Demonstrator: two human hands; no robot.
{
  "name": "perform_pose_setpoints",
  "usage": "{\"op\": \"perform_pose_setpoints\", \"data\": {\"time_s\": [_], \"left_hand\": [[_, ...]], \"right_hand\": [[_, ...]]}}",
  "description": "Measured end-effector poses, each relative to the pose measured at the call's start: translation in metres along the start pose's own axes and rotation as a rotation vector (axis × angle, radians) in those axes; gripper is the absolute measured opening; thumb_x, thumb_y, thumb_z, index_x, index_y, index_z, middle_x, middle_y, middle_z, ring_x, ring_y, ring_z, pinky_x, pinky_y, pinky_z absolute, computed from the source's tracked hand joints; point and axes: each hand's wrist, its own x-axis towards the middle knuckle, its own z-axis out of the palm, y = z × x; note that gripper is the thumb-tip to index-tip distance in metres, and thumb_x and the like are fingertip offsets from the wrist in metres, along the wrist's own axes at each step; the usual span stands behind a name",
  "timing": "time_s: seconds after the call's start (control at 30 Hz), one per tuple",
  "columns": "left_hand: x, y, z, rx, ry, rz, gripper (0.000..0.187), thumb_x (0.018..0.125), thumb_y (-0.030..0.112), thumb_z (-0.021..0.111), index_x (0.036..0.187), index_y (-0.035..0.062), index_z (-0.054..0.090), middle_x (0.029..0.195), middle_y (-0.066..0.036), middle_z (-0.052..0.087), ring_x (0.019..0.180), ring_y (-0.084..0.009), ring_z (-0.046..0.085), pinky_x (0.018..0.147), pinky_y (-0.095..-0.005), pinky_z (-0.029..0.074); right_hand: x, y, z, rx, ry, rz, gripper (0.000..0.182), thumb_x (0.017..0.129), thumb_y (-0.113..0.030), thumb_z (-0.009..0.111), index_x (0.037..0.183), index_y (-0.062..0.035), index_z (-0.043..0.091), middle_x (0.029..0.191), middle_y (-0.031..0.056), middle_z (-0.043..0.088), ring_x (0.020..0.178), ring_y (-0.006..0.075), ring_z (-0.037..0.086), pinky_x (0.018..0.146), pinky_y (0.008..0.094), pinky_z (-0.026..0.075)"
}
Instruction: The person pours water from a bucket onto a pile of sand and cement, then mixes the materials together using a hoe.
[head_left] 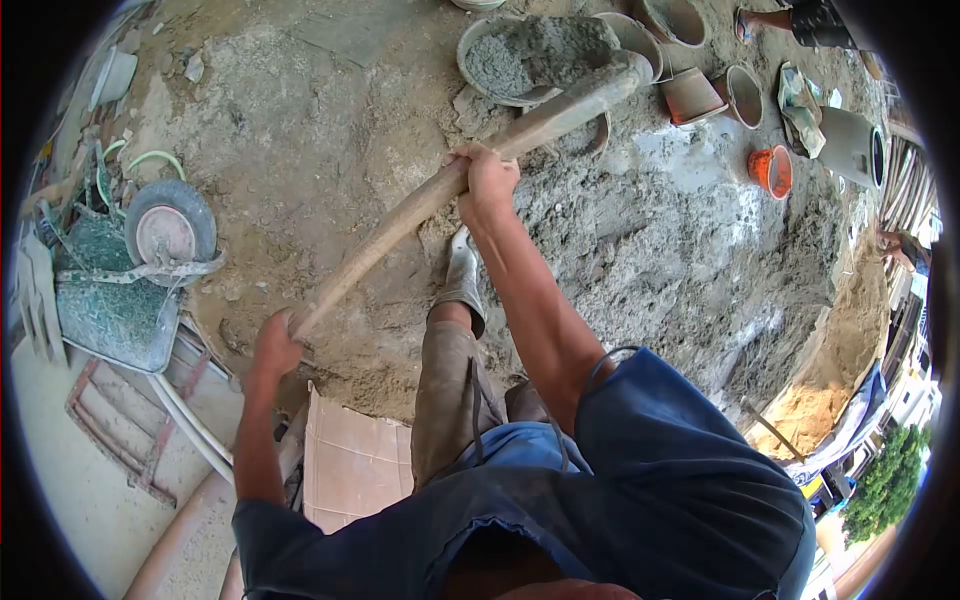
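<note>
Evidently mortar is being loaded: both hands are clamped on the shovel handle (470,175), the right hand (487,182) midway along, the left hand (274,342) at its end. Its blade sits over the metal pan (480,75), which is heaped with grey mortar; tipping needs a wrist turn. Beyond the pan, several buckets (742,95) look empty.

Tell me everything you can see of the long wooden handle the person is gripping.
The wooden handle is a long, round, pale brown shaft, dusty with mortar. It slants from lower left to upper right. The left hand grips its near end; the right hand grips around its middle. Its far end thickens and reaches the rim of the pan of grey cement mix. The tool's head is hard to make out.
</note>
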Motion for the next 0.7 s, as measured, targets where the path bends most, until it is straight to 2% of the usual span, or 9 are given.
{"op": "perform_pose_setpoints", "data": {"time_s": [0.07,0.17,0.23,0.3,0.37,0.43,0.47,0.6,0.7], "left_hand": [[0.055,-0.021,0.062,-0.113,0.083,0.069,0.038,0.07,-0.001,0.064,0.107,0.0003,0.062,0.099,-0.022,0.067,0.097,-0.0409,0.064,0.083,-0.0437,0.05],[0.055,-0.024,0.117,-0.166,0.102,0.08,0.039,0.068,0.0,0.067,0.107,0.0013,0.063,0.102,-0.021,0.067,0.098,-0.0403,0.064,0.084,-0.043,0.051],[0.051,-0.011,0.117,-0.19,0.159,0.125,0.039,0.067,0.002,0.069,0.106,0.0029,0.064,0.104,-0.019,0.067,0.099,-0.0403,0.063,0.084,-0.0448,0.051],[0.009,0.014,0.101,0.039,0.051,0.446,0.044,0.068,0.006,0.073,0.11,0.0017,0.062,0.096,-0.02,0.067,0.093,-0.0389,0.066,0.08,-0.0428,0.052],[-0.034,0.038,0.097,-0.058,-0.117,0.475,0.044,0.068,0.007,0.073,0.11,0.0026,0.062,0.095,-0.02,0.067,0.092,-0.0386,0.066,0.078,-0.0443,0.052],[-0.056,0.085,0.093,-0.141,-0.294,0.504,0.045,0.067,0.008,0.074,0.11,0.0035,0.062,0.094,-0.021,0.067,0.091,-0.0384,0.066,0.077,-0.0457,0.052],[-0.067,0.12,0.092,-0.084,-0.306,0.467,0.043,0.068,0.008,0.072,0.109,0.0034,0.062,0.095,-0.019,0.067,0.091,-0.0386,0.065,0.079,-0.0459,0.052],[-0.087,0.256,0.118,0.171,-0.326,0.317,0.042,0.072,0.014,0.068,0.111,0.002,0.061,0.096,-0.019,0.068,0.089,-0.0395,0.066,0.078,-0.0477,0.052],[-0.142,0.296,0.163,0.283,-0.541,0.1,0.043,0.072,0.019,0.067,0.111,0.0005,0.059,0.095,-0.022,0.067,0.088,-0.0404,0.066,0.077,-0.0488,0.052]], "right_hand": [[0.023,0.015,0.013,-0.097,0.076,0.164,0.014,0.079,0.006,0.056,0.092,0.0047,0.049,0.073,0.012,0.057,0.061,0.0239,0.059,0.06,0.0397,0.053],[0.022,0.02,-0.035,-0.069,-0.124,0.177,0.025,0.076,0.012,0.056,0.098,0.0061,0.048,0.078,0.0116,0.057,0.067,0.0248,0.061,0.068,0.0411,0.054],[-0.01,-0.004,-0.061,0.028,-0.081,0.156,0.023,0.076,0.01,0.055,0.096,0.0017,0.047,0.085,0.0112,0.056,0.077,0.0263,0.06,0.078,0.0422,0.052],[-0.032,-0.035,-0.102,0.103,-0.007,0.181,0.028,0.075,0.009,0.055,0.099,-0.0011,0.044,0.082,0.0108,0.055,0.075,0.0273,0.059,0.075,0.0434,0.052],[-0.032,-0.052,-0.168,0.15,0.077,0.253,0.034,0.076,0.005,0.056,0.105,-0.0048,0.039,0.078,0.0097,0.053,0.07,0.0273,0.058,0.072,0.0452,0.052],[-0.021,-0.081,-0.21,0.131,0.226,0.276,0.014,0.081,-0.006,0.053,0.091,-0.0073,0.043,0.075,0.0085,0.049,0.067,0.0242,0.053,0.071,0.0424,0.048],[-0.003,-0.088,-0.236,0.189,0.235,0.291,0.007,0.083,-0.008,0.05,0.082,-0.0077,0.043,0.073,0.0078,0.048,0.065,0.0229,0.051,0.069,0.0415,0.047],[0.103,-0.064,-0.349,0.259,0.264,0.348,0.013,0.089,-0.015,0.048,0.078,-0.0091,0.044,0.063,0.0045,0.047,0.057,0.0196,0.049,0.058,0.0371,0.049],[0.117,0.01,-0.409,0.057,0.243,0.694,0.015,0.087,-0.016,0.049,0.073,-0.0098,0.045,0.057,0.0058,0.047,0.051,0.0215,0.05,0.053,0.0373,0.05]]}}
